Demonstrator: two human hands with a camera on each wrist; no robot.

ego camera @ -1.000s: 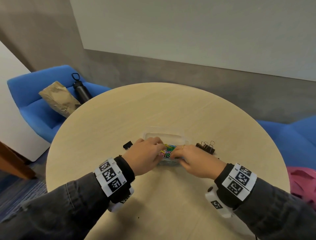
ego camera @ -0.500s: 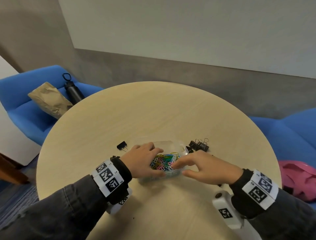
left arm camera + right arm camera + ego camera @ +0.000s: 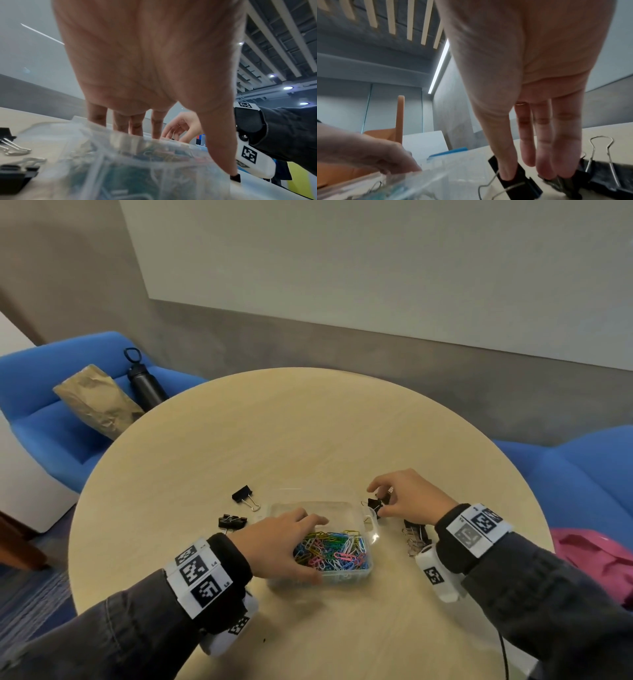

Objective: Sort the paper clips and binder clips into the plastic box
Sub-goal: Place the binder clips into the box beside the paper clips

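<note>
left hand (image 3: 150,60) spanning clear plastic box (image 3: 106,169), thumb on near rim, coloured paper clips (image 3: 163,155) inside, binder clips (image 3: 10,143) at left

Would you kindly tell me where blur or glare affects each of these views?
Head view: sharp, with slight glare on the right wall of the clear plastic box. Left wrist view: the box is smeared and out of focus. Right wrist view: the black binder clip is fairly clear, the near box corner blurred.

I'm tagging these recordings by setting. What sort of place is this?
Probably an office lounge or meeting corner: a round wooden table flanked by blue upholstered armchairs, a large white wall panel behind it, and a slatted ceiling with recessed spotlights.
</note>
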